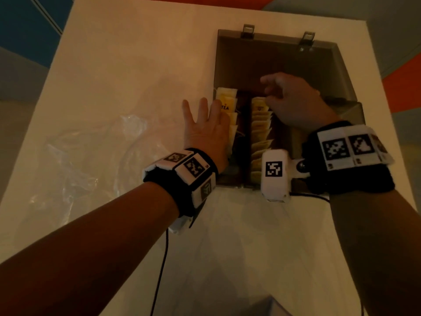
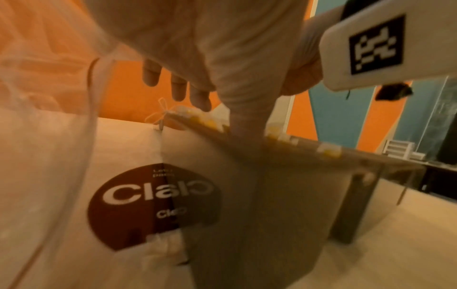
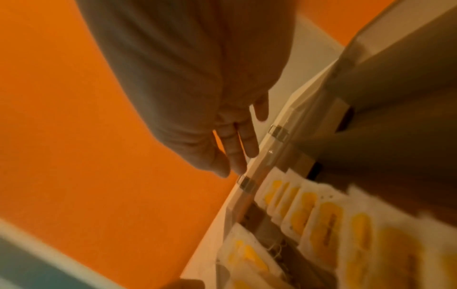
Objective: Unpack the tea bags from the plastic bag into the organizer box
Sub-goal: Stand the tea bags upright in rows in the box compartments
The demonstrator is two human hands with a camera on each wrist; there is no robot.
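Note:
A dark translucent organizer box [image 1: 282,137] stands on the white table [image 1: 136,65] with its lid [image 1: 273,55] tipped back. Two rows of yellow-and-white tea bags stand in it, a left row [image 1: 229,115] and a middle row [image 1: 259,133]. My left hand [image 1: 205,131] lies open with fingers spread along the box's left wall [image 2: 284,195], thumb over the left row. My right hand [image 1: 293,101] hovers over the far end of the middle row [image 3: 329,224], fingers loosely bent and holding nothing. The clear plastic bag [image 1: 75,156] lies crumpled on the table to the left.
The box's right compartment is mostly hidden under my right wrist. A black cable [image 1: 159,270] hangs from my left wrist unit toward me. A brown round logo [image 2: 138,199] shows on the surface beside the box. Orange and blue walls surround the table.

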